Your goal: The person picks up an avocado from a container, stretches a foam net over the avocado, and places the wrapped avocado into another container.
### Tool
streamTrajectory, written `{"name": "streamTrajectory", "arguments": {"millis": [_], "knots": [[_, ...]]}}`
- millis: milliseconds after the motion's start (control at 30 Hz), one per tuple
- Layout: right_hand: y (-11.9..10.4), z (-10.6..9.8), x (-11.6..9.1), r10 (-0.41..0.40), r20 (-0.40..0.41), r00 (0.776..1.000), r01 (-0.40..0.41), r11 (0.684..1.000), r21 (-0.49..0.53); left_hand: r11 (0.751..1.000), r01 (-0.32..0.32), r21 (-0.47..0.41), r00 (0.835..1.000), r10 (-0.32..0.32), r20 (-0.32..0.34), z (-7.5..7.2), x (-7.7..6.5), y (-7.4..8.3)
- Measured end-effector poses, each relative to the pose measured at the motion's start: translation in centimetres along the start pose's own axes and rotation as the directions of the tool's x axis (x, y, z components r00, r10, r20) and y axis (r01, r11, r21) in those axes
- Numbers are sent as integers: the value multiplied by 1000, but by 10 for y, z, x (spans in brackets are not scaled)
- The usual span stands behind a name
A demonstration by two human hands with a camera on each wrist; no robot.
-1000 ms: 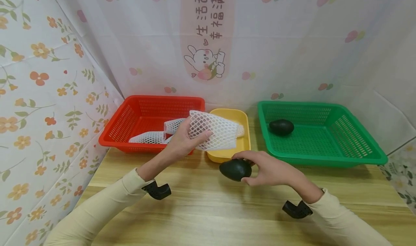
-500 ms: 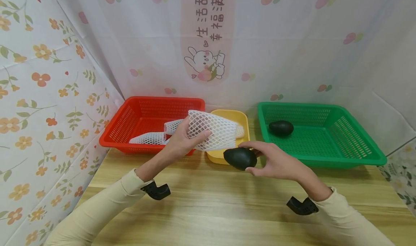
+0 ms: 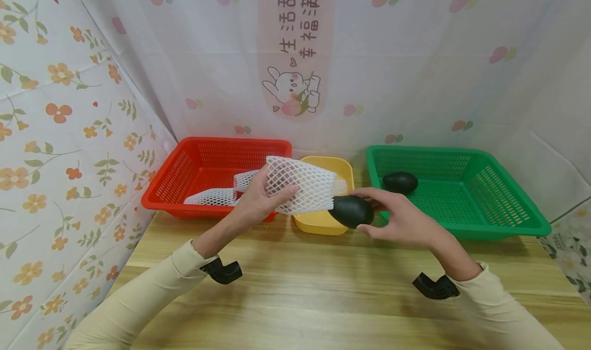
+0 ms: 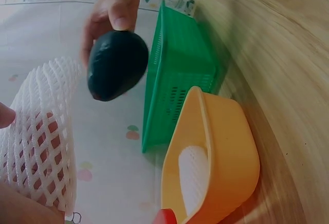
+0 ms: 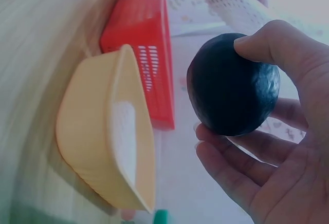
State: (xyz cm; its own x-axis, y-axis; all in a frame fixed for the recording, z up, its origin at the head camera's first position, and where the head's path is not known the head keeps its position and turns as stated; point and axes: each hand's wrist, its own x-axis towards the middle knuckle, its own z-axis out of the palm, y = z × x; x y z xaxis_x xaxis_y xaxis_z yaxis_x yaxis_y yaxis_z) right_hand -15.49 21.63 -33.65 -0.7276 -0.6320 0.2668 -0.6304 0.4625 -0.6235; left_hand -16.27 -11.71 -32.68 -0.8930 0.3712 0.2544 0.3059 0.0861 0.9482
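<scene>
My left hand [image 3: 264,196] holds a white foam net sleeve [image 3: 307,186], thumb outside and fingers showing through the mesh from within. The sleeve's mouth faces right. Thumb and fingers of my right hand [image 3: 401,216] grip a dark green avocado [image 3: 353,211] by its blunt end. In the head view the avocado's narrow end lies at the lower edge of the sleeve's mouth. The left wrist view shows a gap between that avocado [image 4: 117,64] and the sleeve [image 4: 41,136]. Another dark avocado [image 3: 400,182] lies in the green basket [image 3: 443,229].
At the back left stands a red basket [image 3: 157,206] with several white net-covered or net pieces [image 3: 212,196]. A yellow bin [image 3: 320,229] sits between the baskets, holding a white net piece [image 4: 194,175]. Wooden tabletop [image 3: 300,298] spans the front; a patterned curtain [image 3: 415,83] hangs behind.
My right hand has carried the avocado up and to the right, bringing its narrow end level with the sleeve's mouth. The left hand and the sleeve have barely moved.
</scene>
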Motion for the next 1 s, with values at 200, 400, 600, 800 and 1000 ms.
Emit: {"name": "streamTrajectory", "arguments": {"millis": [200, 400, 600, 800, 1000], "knots": [[-1, -12, -2, 9, -67, 998, -9, 1000, -1, 1000, -5, 11, 1000, 5, -3, 0, 1, -2], [-4, -20, -4, 10, -110, 994, -9, 1000, 7, 1000, -11, 12, 1000, 11, -2, 0, 2, -3], [-2, -17, -3, -33, -147, 989, 36, 999, 23, 1000, 6, 5, 1000, -6, 1, 1, 2, -5], [-2, -14, -1, -103, -177, 979, 112, 993, 44, 1000, -13, -13, 1000, 13, 19, 2, 3, -6], [-2, -8, 3, -178, -182, 967, 185, 983, 21, 1000, -13, -4, 1000, 14, 27, 4, 3, -5]]}}
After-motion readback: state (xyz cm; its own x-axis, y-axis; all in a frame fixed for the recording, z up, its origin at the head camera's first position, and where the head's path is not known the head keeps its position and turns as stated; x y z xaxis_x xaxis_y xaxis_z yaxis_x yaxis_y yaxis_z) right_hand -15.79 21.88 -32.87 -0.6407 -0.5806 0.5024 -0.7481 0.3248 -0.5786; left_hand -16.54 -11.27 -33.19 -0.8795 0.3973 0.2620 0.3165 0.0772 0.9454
